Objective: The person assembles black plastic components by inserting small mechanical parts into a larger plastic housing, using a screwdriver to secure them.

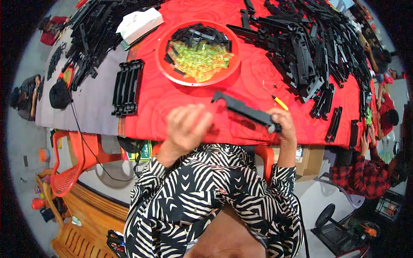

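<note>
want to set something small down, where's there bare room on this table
Bare red cloth lies between the row of black parts and the basin, and between basin and yellow-handled tool. Grey cover is bare between that row and the cable. Crowded: both far corners, under black heaps; front middle, with left hand and right hand.

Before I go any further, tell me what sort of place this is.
Probably a small, informal workshop: heaps of black plastic parts lie on a red tablecloth, the right hand holds a long black part, and another person in a checked shirt is close by on the right.
</note>
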Demonstrator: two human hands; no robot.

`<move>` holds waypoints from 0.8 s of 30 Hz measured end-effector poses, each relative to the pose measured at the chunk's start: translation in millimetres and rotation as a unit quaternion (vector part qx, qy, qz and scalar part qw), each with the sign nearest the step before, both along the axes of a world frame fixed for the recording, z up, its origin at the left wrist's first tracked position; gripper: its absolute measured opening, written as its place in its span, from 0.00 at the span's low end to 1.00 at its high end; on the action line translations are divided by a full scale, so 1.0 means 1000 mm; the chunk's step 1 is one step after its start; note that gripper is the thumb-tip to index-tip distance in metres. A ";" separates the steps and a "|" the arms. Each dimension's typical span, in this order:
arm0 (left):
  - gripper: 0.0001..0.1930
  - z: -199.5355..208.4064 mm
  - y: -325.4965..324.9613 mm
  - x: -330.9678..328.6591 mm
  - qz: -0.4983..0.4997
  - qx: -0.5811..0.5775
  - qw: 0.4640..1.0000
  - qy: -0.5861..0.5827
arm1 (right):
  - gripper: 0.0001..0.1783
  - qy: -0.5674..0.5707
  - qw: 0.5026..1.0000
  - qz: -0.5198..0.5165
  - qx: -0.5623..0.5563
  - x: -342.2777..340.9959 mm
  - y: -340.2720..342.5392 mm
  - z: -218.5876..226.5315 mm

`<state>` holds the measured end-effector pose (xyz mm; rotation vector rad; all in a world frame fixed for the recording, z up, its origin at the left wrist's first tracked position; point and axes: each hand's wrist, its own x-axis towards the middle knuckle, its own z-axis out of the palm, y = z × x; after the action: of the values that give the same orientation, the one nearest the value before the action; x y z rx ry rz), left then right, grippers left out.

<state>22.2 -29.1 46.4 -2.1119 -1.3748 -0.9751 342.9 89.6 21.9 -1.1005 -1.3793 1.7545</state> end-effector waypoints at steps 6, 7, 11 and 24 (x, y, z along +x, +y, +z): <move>0.19 -0.005 -0.005 0.013 -0.044 -0.124 0.991 0.021 | 0.13 0.047 0.981 0.156 -0.105 -0.055 -0.017 -0.006; 0.18 -0.011 -0.004 0.008 -0.045 -0.140 0.989 0.013 | 0.13 0.057 0.981 0.167 -0.086 -0.060 -0.016 -0.007; 0.17 -0.025 0.001 -0.007 -0.047 -0.151 0.987 -0.022 | 0.13 -0.011 0.985 0.150 -0.086 -0.076 -0.010 -0.005; 0.21 -0.053 0.026 -0.027 0.036 -0.206 0.965 -0.155 | 0.13 -0.111 0.968 -0.065 0.216 -0.102 0.045 0.029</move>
<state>-4.7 -3.5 -6.4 -2.2430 -1.9407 -1.1006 241.3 134.4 51.3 -1.1320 -1.6823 1.1862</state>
